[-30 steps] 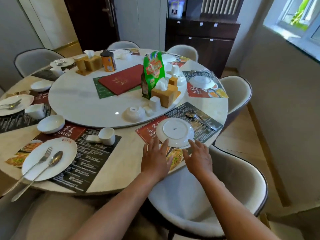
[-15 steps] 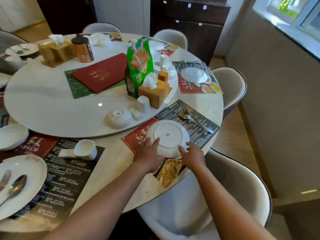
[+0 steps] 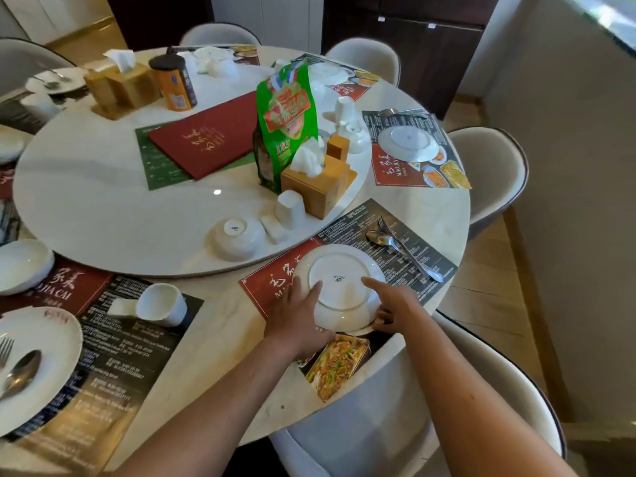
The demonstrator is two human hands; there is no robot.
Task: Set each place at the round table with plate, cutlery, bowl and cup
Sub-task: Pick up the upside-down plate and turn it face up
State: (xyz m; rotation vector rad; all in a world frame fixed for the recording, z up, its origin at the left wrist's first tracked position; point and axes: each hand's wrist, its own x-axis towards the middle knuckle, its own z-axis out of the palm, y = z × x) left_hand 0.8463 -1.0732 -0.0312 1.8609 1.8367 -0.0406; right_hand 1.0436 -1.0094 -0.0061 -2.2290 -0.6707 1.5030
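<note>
Both hands hold one upside-down plate (image 3: 339, 285) at the near edge of the round tabletop (image 3: 220, 315). Left hand (image 3: 296, 321) grips the plate's left rim, with the fingers lying on the plate's underside and the thumb down at the near rim. Right hand (image 3: 392, 306) holds the right near rim; its forefinger is stretched over the underside and the other fingers are curled under the edge. The near side of the plate seems a little lifted, but I cannot tell this surely.

Beyond the hands, the large turntable (image 3: 103, 215) covers the middle of the tabletop. Under the plate lies a placemat (image 3: 361, 232), dark with a red part to the left of the hands. On the turntable, beyond the left hand, stand a green bag (image 3: 287, 122), a wooden tissue box (image 3: 318, 185) just beside it, an upside-down bowl (image 3: 235, 237) and an upside-down cup (image 3: 290, 209).

To the right of and beyond the right hand, a spoon (image 3: 399, 249) and a fork (image 3: 387, 227) lie together on the placemat, apart from the plate. Far to the left of the left hand, the next place has a plate with cutlery (image 3: 34, 359), a white bowl (image 3: 22, 265) and a cup on its side (image 3: 161, 304).
</note>
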